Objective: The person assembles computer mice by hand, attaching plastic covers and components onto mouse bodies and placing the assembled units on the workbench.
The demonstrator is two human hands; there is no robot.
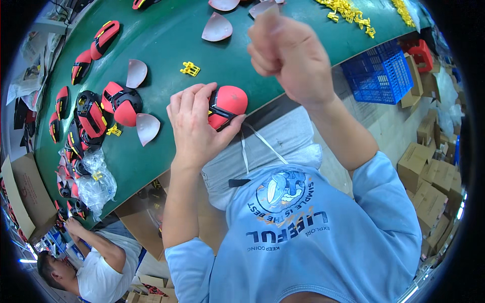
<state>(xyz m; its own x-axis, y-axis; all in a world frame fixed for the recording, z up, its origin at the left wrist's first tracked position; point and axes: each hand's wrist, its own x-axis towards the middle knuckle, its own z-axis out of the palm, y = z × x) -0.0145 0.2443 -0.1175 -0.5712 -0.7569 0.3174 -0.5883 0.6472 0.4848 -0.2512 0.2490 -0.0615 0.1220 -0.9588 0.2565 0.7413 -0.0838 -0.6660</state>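
On the green table [166,50], the left hand [192,118] curls round a red shell [233,98] near the edge, seemingly to steady it. The right hand [295,58] hovers, fingers curled; blur hides whether they grip anything. A yellow clip [190,68] lies nearby; the right hand partly hides a pale cover [259,8].

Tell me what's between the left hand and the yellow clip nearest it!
Nothing lies there: in the head view, only bare green tabletop shows between the left hand and that yellow clip.

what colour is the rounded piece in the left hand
The rounded piece in the left hand is mostly red with black parts; head view.
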